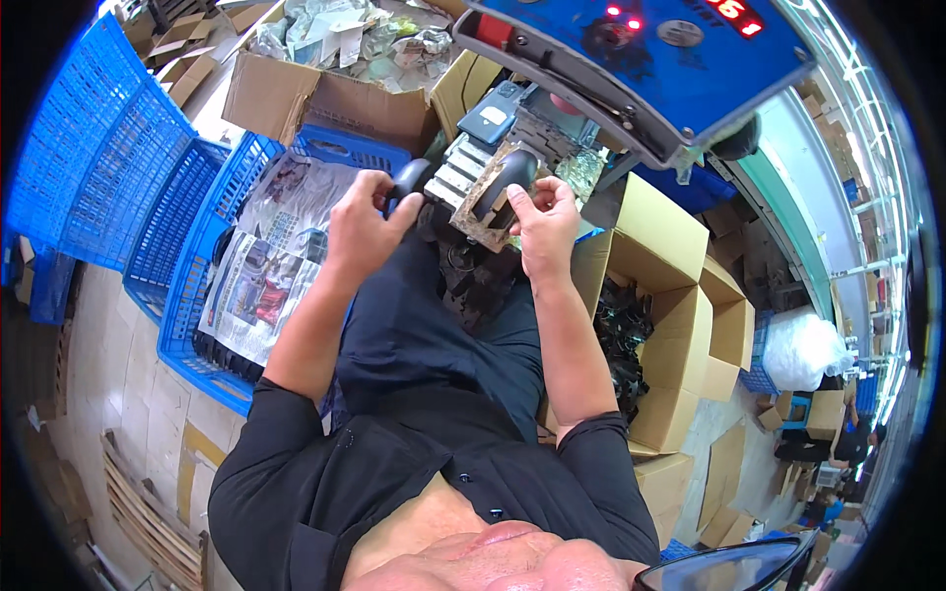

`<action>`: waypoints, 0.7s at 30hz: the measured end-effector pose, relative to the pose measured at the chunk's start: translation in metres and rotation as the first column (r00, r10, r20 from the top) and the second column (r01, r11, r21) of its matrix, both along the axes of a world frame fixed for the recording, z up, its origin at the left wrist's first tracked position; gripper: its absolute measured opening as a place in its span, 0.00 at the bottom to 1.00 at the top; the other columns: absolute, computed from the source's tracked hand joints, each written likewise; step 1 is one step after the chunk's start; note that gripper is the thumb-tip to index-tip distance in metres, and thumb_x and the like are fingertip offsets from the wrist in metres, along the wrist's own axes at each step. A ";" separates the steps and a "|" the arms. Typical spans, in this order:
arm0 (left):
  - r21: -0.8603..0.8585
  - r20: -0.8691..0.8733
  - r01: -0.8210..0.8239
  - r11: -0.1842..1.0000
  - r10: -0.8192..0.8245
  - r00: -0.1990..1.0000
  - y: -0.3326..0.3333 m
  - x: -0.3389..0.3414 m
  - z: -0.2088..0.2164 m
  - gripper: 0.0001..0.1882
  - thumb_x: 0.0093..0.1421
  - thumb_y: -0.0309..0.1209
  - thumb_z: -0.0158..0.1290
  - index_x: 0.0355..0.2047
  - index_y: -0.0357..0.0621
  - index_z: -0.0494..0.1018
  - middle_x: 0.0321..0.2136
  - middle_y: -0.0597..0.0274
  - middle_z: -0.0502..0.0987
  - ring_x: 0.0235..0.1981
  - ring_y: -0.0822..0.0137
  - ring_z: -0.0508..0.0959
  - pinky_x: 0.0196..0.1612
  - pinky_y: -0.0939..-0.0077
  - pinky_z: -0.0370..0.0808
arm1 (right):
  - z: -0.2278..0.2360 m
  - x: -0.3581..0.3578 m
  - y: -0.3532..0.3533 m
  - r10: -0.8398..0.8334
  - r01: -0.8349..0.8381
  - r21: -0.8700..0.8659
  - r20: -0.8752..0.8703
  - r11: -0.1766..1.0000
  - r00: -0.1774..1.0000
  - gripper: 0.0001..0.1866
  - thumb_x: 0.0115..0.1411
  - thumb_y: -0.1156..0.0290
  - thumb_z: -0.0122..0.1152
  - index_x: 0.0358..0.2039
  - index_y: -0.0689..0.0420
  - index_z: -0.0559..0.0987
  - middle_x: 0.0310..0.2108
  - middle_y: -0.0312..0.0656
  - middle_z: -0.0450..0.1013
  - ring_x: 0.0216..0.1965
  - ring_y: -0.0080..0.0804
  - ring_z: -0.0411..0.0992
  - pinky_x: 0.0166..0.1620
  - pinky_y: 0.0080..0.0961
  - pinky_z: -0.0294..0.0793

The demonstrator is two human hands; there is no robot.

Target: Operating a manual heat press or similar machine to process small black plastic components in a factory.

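Observation:
My left hand (367, 225) pinches a glossy black curved part (412, 177) between thumb and fingers, just left of the machine's metal fixture (455, 175). On the right, my right hand (545, 223) has its thumb and fingers closed on another black curved part (507, 177). That piece stands tilted against a worn, tan-edged block (480, 229) at the front of the fixture. Its lower end is partly hidden behind my fingers. A phone (490, 114) lies behind the fixture. Above it hangs a blue machine panel (650, 59) with red lights.
To my left, a blue plastic crate (212, 379) holds newspaper (266, 281) over black parts. More blue crates (94, 167) stand beyond it. An open carton (345, 103) with crumpled wrapping is ahead. By my right arm, a carton (675, 325) holds several black parts (621, 330).

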State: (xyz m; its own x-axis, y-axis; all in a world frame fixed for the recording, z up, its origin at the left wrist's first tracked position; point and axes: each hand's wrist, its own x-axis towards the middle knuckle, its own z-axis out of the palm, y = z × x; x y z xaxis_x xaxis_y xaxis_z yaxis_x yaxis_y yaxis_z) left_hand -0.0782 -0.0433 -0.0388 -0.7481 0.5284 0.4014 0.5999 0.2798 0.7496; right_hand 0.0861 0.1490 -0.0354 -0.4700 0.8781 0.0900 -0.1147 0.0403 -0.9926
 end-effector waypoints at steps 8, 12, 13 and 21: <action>-0.157 0.236 -0.226 0.962 0.258 0.937 -0.041 -0.117 -0.129 0.30 0.61 0.52 0.69 0.50 0.38 0.79 0.42 0.44 0.86 0.46 0.47 0.86 0.52 0.56 0.80 | -0.054 0.093 0.003 -0.258 0.251 0.071 0.109 0.965 0.960 0.23 0.73 0.69 0.66 0.64 0.61 0.72 0.40 0.34 0.75 0.35 0.18 0.71 0.36 0.18 0.72; -0.301 0.204 -0.181 0.936 0.248 0.947 -0.030 -0.153 -0.182 0.30 0.61 0.52 0.67 0.50 0.39 0.78 0.44 0.42 0.85 0.48 0.44 0.85 0.52 0.51 0.79 | -0.152 0.232 0.054 -0.339 0.317 0.120 0.366 0.941 0.867 0.24 0.69 0.72 0.70 0.62 0.63 0.74 0.38 0.35 0.75 0.36 0.19 0.72 0.38 0.20 0.73; -0.336 0.221 -0.137 0.932 0.219 0.950 -0.020 -0.156 -0.190 0.29 0.62 0.52 0.67 0.50 0.39 0.78 0.44 0.42 0.85 0.49 0.43 0.85 0.52 0.50 0.79 | -0.176 0.270 0.062 -0.366 0.302 0.207 0.518 0.930 0.773 0.26 0.65 0.71 0.71 0.60 0.65 0.74 0.38 0.35 0.75 0.35 0.26 0.72 0.39 0.27 0.75; -0.495 0.209 0.077 0.865 0.032 0.977 0.046 -0.151 -0.232 0.28 0.64 0.51 0.64 0.53 0.42 0.76 0.49 0.45 0.82 0.54 0.43 0.81 0.57 0.47 0.78 | -0.271 0.414 0.005 0.223 -0.059 -0.215 0.933 0.975 0.282 0.34 0.61 0.70 0.73 0.67 0.63 0.75 0.55 0.56 0.83 0.53 0.45 0.82 0.57 0.38 0.79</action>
